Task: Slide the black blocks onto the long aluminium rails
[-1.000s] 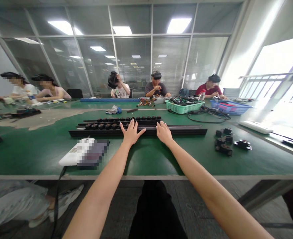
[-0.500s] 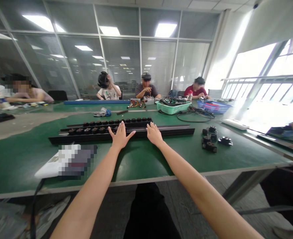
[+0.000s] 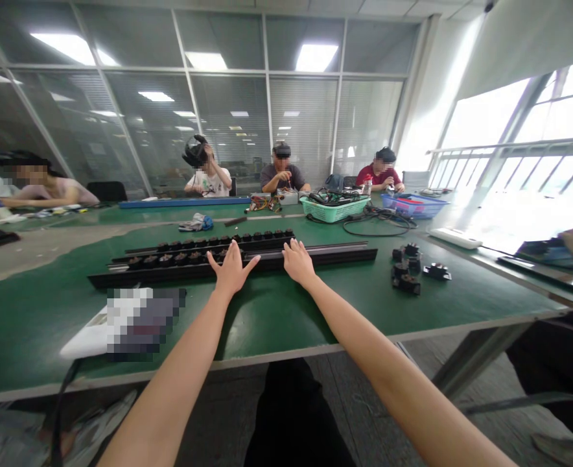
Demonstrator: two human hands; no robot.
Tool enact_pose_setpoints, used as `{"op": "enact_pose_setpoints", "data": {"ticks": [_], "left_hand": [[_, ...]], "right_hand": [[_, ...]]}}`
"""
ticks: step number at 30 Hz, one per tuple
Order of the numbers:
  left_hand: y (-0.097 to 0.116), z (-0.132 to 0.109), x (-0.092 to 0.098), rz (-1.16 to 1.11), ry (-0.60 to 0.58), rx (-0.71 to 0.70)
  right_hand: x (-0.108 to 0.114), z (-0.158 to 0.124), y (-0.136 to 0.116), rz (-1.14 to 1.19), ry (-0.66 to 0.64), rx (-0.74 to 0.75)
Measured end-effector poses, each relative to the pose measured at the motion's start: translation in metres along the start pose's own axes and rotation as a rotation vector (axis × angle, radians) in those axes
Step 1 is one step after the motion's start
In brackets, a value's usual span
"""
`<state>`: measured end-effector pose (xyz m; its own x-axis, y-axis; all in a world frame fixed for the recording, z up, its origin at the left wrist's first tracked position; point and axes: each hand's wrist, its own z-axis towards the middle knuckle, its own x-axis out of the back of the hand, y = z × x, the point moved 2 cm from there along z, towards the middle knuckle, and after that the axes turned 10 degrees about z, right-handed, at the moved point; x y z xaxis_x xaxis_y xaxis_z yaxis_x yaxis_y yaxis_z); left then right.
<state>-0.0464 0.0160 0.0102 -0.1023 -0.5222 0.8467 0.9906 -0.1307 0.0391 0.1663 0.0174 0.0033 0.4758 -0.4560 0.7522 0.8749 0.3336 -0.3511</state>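
A long black rail (image 3: 338, 255) lies across the green table in front of me, its near side facing me. Black roller-like parts (image 3: 166, 259) stand in a row along its left half. My left hand (image 3: 231, 271) is spread over the rail near its middle, fingers and thumb apart, touching the row's right end. To its right, my right hand (image 3: 298, 263) rests on the rail with its fingers reaching forward over the top; nothing shows in its grasp. Behind lies a second dark rail (image 3: 138, 250) with a similar row of black parts.
Loose black parts (image 3: 406, 283) sit to the right. A white-and-dark flat item (image 3: 85, 334) is at front left. Farther back are a crumpled grey-blue cloth (image 3: 196, 223), a green basket (image 3: 332, 211), a blue basket (image 3: 420, 207) and cables. Several people sit around the table.
The view has shifted slightly, so the scene sits a little farther left. Both hands stay on the rail in nearly the same pose.
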Motion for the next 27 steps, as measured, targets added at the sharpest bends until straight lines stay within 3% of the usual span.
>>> {"op": "enact_pose_setpoints", "data": {"ticks": [27], "left_hand": [[-0.0014,-0.0022,0.0005,-0.028,0.010,-0.006]], "right_hand": [[0.0032,-0.0024,0.0000,-0.029,0.052,-0.066]]}}
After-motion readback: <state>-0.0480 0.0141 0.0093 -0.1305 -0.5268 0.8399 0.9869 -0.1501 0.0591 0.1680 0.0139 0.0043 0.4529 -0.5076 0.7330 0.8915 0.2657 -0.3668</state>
